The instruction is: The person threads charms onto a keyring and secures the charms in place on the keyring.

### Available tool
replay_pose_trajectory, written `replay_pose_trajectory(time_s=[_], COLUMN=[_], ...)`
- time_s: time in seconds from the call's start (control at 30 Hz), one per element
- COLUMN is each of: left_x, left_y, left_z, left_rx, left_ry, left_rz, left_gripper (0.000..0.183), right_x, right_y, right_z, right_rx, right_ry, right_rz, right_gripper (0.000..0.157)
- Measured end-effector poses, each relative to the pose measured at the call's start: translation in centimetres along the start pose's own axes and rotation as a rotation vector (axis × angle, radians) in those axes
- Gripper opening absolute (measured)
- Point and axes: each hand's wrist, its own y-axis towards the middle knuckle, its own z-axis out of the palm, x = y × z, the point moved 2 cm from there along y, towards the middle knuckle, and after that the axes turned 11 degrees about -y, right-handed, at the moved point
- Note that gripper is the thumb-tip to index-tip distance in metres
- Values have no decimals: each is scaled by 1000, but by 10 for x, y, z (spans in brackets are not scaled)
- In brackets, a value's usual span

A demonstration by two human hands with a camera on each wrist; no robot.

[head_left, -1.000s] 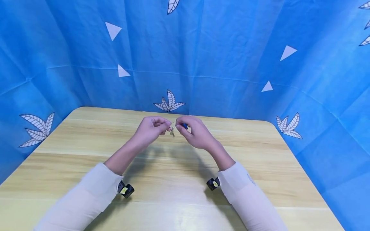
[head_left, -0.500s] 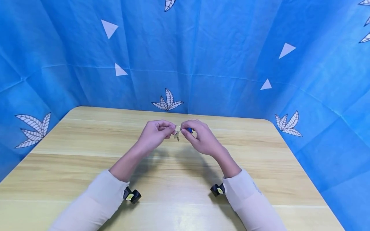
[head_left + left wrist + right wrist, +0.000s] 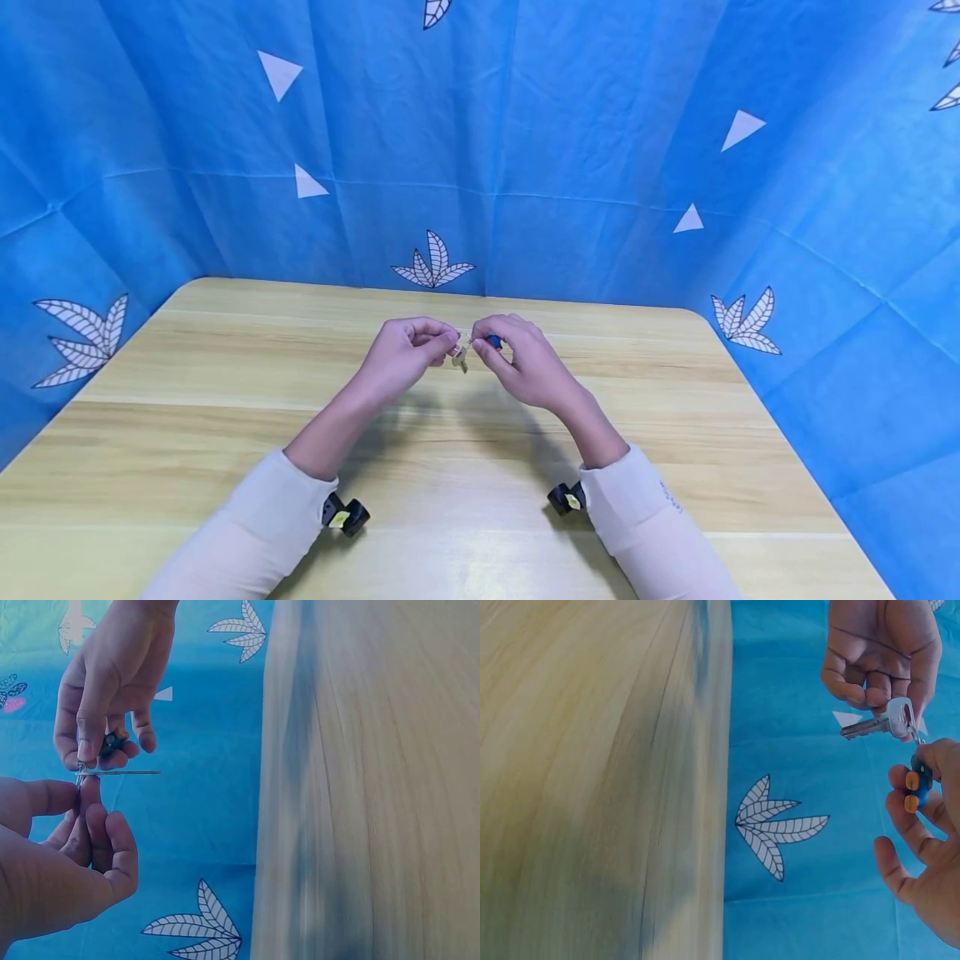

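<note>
A silver key (image 3: 877, 726) hangs from a thin metal key ring (image 3: 465, 335) between the two hands, above the table. My left hand (image 3: 401, 354) pinches the ring between thumb and forefinger, its other fingers curled below. On the other side, my right hand (image 3: 525, 362) holds a small dark blue charm with two orange parts (image 3: 919, 784), thumb and forefinger at the short chain by the ring. The charm is partly hidden by the right fingers. In the left wrist view the key shows edge-on, as a thin line beside the fingertips.
A light wood-grain table (image 3: 450, 483) lies under both arms. Behind and beside it hangs a blue cloth (image 3: 570, 150) with white leaf and triangle prints. A small black camera sits at each sleeve cuff, the left one (image 3: 345, 514) and the right one (image 3: 564, 498).
Both hands have shifted slightly right and nearer with the ring and key. The key hangs more plainly in view below the ring. Each hand keeps its pinch.
</note>
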Motion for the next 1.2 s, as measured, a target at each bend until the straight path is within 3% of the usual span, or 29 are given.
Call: replay_pose_trajectory(time_s=[0.53, 0.93, 1.2], left_x=[2, -1, -1], left_y=[-4, -4, -4], left_z=[0, 1, 0], left_rx=[10, 15, 51], left_ry=[155, 188, 208], left_rz=[54, 72, 122], left_gripper=[19, 14, 13], right_x=[4, 6, 5], right_y=[-1, -3, -3], right_z=[0, -3, -3], right_rx=[26, 7, -10], right_ry=[-16, -55, -75], right_rz=[-8, -1, 2], right_gripper=[9, 14, 12])
